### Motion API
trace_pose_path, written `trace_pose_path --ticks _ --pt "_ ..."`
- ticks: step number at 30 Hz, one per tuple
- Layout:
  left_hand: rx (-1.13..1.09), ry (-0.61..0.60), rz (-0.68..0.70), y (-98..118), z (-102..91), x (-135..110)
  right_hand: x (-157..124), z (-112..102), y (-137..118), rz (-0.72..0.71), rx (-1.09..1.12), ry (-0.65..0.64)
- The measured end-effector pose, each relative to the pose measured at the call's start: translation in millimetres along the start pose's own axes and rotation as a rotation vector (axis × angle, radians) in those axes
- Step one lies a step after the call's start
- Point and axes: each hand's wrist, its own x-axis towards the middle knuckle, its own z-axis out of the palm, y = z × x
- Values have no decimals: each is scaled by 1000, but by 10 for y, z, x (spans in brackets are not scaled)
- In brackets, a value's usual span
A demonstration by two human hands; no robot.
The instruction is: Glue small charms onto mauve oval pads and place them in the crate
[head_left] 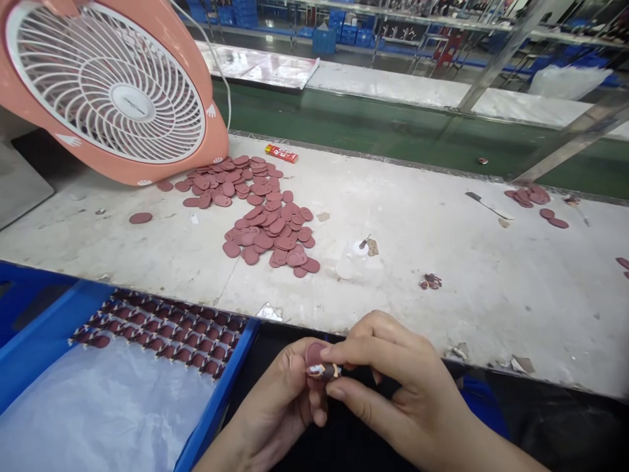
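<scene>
Just in front of the workbench edge, both my hands meet around one small part. It has a flat maroon oval piece (315, 354) joined or pressed to a small dark brown piece with white and orange bits (328, 372). My left hand (282, 393) pinches the oval from the left, its other fingers curled below. From the right, my right hand (400, 380) grips the same part between thumb and forefinger. How the two pieces are fastened is hidden by my fingers. A large heap of loose maroon ovals (275, 229) lies on the bench beyond.
A pink fan (216, 124) stands at the back left. Left of my hands, a blue crate (246, 347) holds rows of assembled parts (181, 328) and plastic sheet (113, 400). On the bench (373, 190) are a clear bottle (351, 261), a red packet (282, 153) and a blade (486, 204).
</scene>
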Motion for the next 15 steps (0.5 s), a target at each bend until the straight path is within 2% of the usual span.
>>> trace_pose_path --ticks 3,7,10,15 --pt "138 57 41 29 34 -4 -5 54 30 -123 -109 144" --pt "340 250 334 37 78 -48 -46 158 110 -338 -465 320" --pt "422 276 452 33 106 -72 -49 242 182 -445 -595 344" --pt "402 400 514 42 148 -71 55 371 233 -492 -588 352"
